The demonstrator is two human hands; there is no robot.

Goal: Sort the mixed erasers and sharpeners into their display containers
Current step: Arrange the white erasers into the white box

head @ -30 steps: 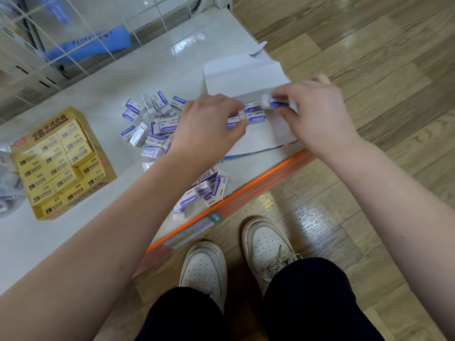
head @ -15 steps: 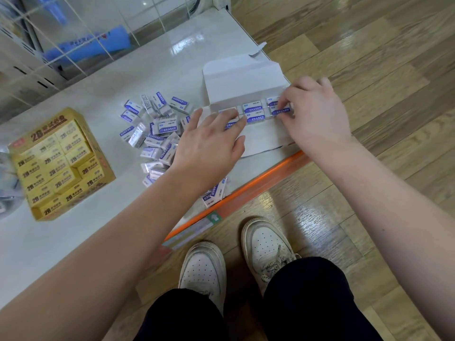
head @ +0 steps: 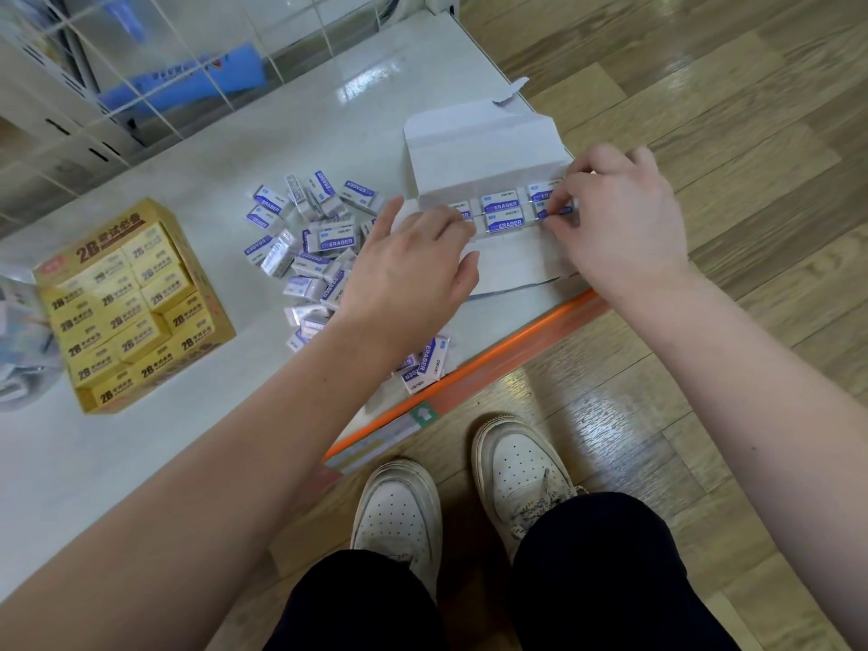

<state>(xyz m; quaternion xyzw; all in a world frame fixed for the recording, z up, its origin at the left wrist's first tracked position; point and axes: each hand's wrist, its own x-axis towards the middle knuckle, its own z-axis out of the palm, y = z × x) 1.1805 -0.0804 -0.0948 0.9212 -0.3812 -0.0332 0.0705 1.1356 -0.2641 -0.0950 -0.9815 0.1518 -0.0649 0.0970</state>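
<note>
The right hand (head: 620,227) pinches a blue-and-white eraser (head: 556,211) at the right end of the row inside the open white box (head: 484,148). The left hand (head: 408,270) bends over the row's left end (whether it grips anything, I cannot tell). Loose erasers (head: 310,242) lie heaped just beside the box.

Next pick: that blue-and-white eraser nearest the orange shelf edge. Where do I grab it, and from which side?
Pinch the eraser across its two long sides, coming down from above. It lies label up, propped on its neighbours, so the long edges look free; the orange strip just in front would likely crowd a frontal approach.
</note>
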